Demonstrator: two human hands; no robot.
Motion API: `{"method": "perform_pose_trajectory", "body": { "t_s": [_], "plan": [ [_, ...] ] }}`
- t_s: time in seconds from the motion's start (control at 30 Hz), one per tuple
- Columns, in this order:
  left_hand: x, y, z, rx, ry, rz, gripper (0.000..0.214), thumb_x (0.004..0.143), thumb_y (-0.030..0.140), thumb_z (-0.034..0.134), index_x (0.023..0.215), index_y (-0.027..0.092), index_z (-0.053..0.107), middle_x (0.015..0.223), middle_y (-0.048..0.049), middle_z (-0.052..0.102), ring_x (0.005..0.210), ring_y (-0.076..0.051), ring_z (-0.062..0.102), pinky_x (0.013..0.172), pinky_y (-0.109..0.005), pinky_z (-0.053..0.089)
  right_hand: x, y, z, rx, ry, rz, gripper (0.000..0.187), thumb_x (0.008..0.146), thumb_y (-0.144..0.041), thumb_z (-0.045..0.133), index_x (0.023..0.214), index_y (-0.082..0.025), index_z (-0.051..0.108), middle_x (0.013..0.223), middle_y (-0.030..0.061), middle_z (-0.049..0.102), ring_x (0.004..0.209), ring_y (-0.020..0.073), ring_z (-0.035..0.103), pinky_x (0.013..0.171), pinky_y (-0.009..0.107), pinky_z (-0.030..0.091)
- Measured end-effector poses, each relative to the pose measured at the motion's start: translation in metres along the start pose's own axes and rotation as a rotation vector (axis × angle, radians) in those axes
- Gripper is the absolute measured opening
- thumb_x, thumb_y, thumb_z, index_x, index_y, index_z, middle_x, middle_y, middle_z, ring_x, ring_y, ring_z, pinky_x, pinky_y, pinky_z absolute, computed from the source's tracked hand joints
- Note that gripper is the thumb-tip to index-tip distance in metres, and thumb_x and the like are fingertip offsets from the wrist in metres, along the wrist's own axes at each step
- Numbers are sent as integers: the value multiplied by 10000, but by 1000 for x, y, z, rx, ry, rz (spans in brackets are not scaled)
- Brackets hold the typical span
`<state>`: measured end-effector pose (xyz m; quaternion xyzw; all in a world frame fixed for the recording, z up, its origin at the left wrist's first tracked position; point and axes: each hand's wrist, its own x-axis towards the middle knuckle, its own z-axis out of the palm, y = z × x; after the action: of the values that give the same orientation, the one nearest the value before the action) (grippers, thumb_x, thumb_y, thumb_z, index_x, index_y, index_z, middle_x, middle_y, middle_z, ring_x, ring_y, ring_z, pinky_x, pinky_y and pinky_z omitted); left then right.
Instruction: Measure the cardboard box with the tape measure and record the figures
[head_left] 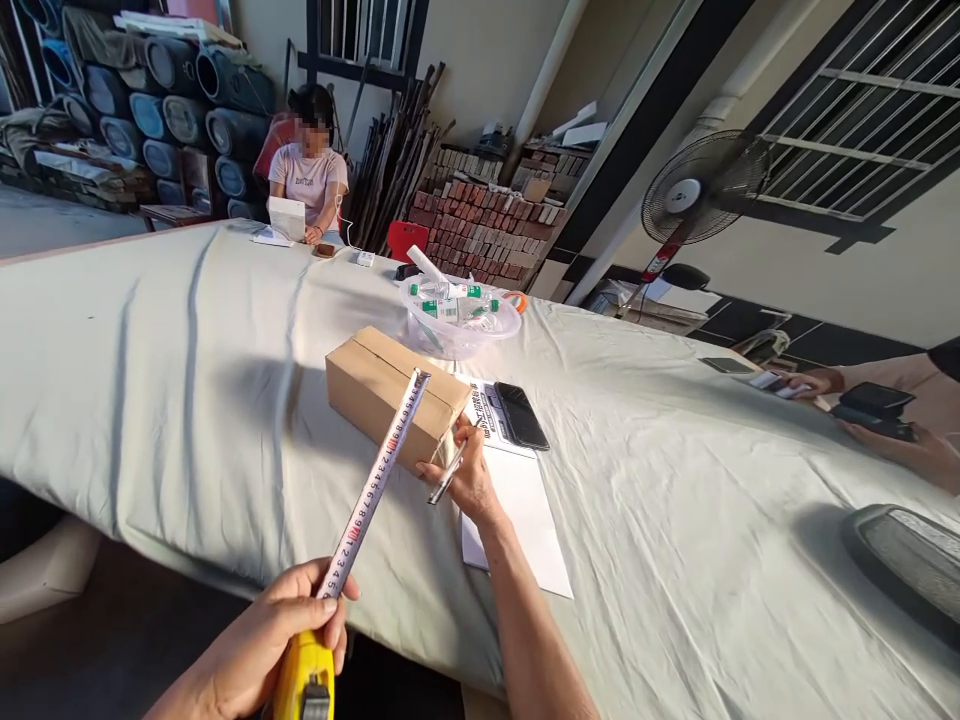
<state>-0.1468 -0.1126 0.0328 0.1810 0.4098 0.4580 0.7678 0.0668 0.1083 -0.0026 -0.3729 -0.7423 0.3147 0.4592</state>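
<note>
In my left hand [300, 610] is a yellow tape measure [306, 680], gripped near the bottom edge, with thumb and fingers on its blade [375, 480]. The drawn-out blade slants up and away, and its tip appears over the top of a brown cardboard box [375, 385]; whether it touches the box I cannot tell. My right hand [474, 475] is at the near right end of the box, fingers against it, with a pen [447, 474] held in the same hand. Under that wrist lies a white sheet of paper [525, 520]. A dark phone [521, 415] rests just right of the box, on printed paper.
Behind the box stands a clear plastic basin [457, 340] of bottles. A cloth [187, 400] covers the long table. One person [311, 180] sits at the far end; another person's hands [892, 440] hold a dark case at right. A fan [682, 195] stands beyond the table.
</note>
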Motion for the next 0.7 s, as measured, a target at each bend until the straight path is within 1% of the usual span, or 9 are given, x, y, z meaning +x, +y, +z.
{"method": "perform_pose_trajectory", "body": {
  "t_s": [0.1, 0.27, 0.37, 0.47, 0.6, 0.7],
  "plan": [
    [-5, 0, -1, 31, 7, -6, 245, 706, 317, 753, 884, 158, 697, 603, -6, 569, 599, -179, 591, 622, -289, 428, -5, -1, -4, -14, -33, -44, 565, 641, -358, 802, 953, -271, 339, 1512, 149, 362, 1401, 286, 376, 1116, 500, 338],
    [-9, 4, -1, 100, 19, 3, 236, 730, 299, 718, 907, 146, 684, 608, -4, 564, 592, -176, 587, 606, -281, 409, -12, -12, -6, 35, -46, -28, 515, 605, -312, 799, 945, -270, 415, 1551, 127, 339, 1433, 302, 339, 1138, 487, 336],
    [-13, 7, -2, 122, 26, -3, 224, 740, 280, 699, 915, 143, 673, 616, -2, 560, 599, -182, 591, 611, -288, 410, -12, -17, -7, 43, -70, -63, 481, 640, -308, 768, 969, -268, 419, 1565, 133, 315, 1450, 306, 313, 1147, 491, 328],
    [-21, 8, -4, 142, 25, -28, 211, 770, 265, 662, 941, 140, 663, 636, -3, 564, 617, -182, 594, 629, -295, 414, -12, -16, -7, -4, -107, -118, 497, 668, -302, 753, 1008, -265, 392, 1568, 154, 286, 1462, 304, 289, 1140, 496, 335],
    [-30, 8, -6, 169, 51, -35, 204, 798, 262, 641, 962, 141, 647, 650, 2, 565, 636, -170, 584, 661, -298, 421, -12, -14, -7, -88, -114, -168, 527, 675, -277, 752, 1043, -261, 375, 1520, 164, 342, 1454, 310, 298, 1122, 489, 361],
    [-31, 7, -5, 203, 71, -16, 197, 806, 264, 642, 960, 142, 635, 652, 8, 561, 644, -162, 582, 673, -292, 423, -12, -16, -8, -105, -123, -201, 532, 690, -285, 751, 1057, -259, 366, 1492, 173, 366, 1450, 319, 302, 1125, 505, 348]
  ]
}}
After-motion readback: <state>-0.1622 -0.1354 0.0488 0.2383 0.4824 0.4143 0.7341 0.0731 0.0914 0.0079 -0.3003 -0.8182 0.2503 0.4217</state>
